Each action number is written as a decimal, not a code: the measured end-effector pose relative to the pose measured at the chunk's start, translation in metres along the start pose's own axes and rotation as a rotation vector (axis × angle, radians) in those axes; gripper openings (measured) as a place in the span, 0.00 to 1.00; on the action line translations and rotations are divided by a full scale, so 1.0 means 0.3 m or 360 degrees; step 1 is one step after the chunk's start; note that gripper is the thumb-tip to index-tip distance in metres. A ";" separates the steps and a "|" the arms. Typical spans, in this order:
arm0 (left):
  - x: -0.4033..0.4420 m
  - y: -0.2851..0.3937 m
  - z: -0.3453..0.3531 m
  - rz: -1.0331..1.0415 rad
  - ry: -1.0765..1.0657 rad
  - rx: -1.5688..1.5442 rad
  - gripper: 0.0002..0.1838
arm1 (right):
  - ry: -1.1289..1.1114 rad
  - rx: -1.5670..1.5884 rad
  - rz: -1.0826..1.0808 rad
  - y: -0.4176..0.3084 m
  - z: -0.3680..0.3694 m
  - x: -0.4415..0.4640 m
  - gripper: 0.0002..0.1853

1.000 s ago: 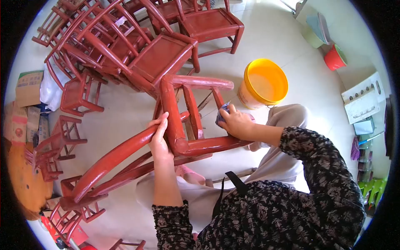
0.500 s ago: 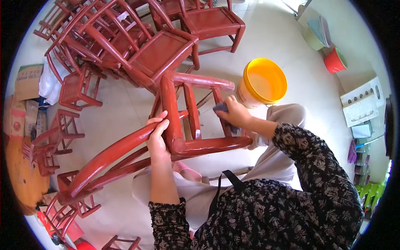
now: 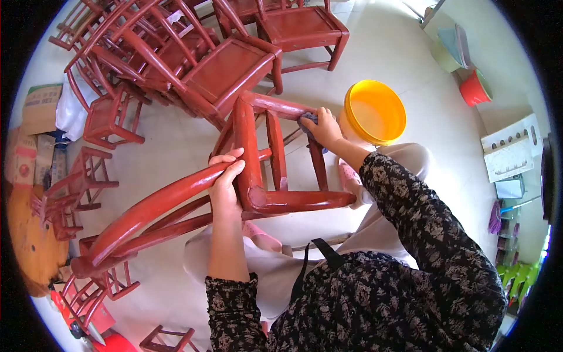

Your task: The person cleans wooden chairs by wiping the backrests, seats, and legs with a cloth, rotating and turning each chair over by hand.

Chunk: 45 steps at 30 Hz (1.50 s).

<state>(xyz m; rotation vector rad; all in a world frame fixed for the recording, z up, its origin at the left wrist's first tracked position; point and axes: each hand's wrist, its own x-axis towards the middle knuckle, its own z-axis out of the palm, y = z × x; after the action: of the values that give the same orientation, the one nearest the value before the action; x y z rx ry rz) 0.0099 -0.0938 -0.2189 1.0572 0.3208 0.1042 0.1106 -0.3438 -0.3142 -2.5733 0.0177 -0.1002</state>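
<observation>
A red wooden chair (image 3: 249, 155) lies tipped over in front of me, its legs and rungs toward the right and its curved back toward the lower left. My left hand (image 3: 226, 185) is wrapped round the back post close to the seat. With my right hand (image 3: 324, 127) I press a dark grey-blue cloth (image 3: 309, 122) round the far end of the upper leg, where a crossbar meets it. Part of the cloth is hidden beneath my fingers. Just right of that hand stands a yellow bucket (image 3: 375, 111).
Several red chairs (image 3: 231, 67) are piled at the upper left. Small red chairs (image 3: 88, 182) line the left side, near cardboard boxes (image 3: 41, 108). A red pot (image 3: 475, 88) and a white rack (image 3: 510, 149) are along the right wall.
My right hand and the cloth have moved up from the middle of the crossbar to the end of the upper leg. The chair has tilted slightly; my left hand keeps its hold.
</observation>
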 end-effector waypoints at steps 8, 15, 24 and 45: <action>0.028 -0.005 -0.025 -0.0056 0.0010 0.0088 0.11 | -0.0317 0.0444 0.0670 -0.022 -0.048 -0.115 0.31; 0.037 0.011 0.004 -0.0093 0.0030 0.0085 0.11 | -0.0788 0.0204 0.0244 -0.083 -0.177 -0.402 0.28; 0.080 0.022 -0.128 -0.0222 -0.0001 0.0086 0.10 | -0.1243 -0.0091 -0.0113 0.146 -0.127 -0.322 0.23; 0.044 0.036 -0.044 -0.0111 -0.0071 0.0136 0.11 | 0.0052 0.0213 -0.0777 0.041 -0.066 0.059 0.19</action>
<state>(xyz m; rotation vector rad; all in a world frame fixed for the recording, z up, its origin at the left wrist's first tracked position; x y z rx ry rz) 0.0191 -0.0742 -0.2183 1.1300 0.3238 0.0042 0.1267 -0.3654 -0.3029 -2.3891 -0.5855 -0.3139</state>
